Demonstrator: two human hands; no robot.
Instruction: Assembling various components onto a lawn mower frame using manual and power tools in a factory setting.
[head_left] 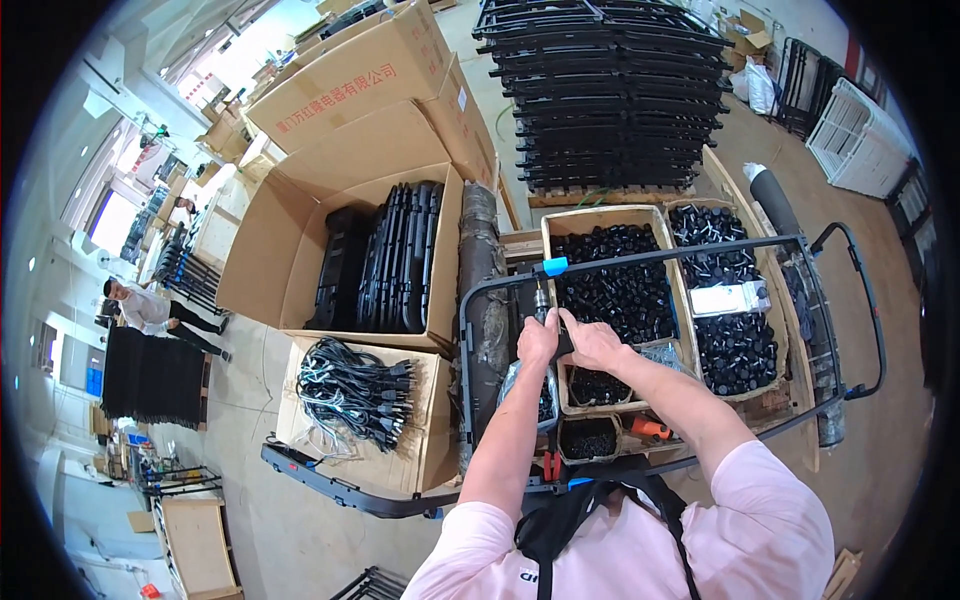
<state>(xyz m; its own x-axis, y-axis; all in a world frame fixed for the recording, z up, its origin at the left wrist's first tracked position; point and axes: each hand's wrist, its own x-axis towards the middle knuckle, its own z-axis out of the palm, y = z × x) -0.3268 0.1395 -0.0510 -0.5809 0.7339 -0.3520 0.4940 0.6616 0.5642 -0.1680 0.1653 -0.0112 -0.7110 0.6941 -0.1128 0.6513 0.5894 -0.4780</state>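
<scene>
Gripping a dark handheld driver tool, left hand and right hand close fingers around it over the grey tubular metal frame; it seems stiff, weighty, best held mid-body.

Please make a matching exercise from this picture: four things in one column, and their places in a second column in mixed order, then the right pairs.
Things:
1. cables
2. stacked black frames
3. black flat panels
4. left hand

Places:
A. upright in the big open carton
B. on a pallet, far ahead
C. on a tool, beside the right hand
D. in the low carton, near left

Pairs: 1-D, 2-B, 3-A, 4-C
</scene>
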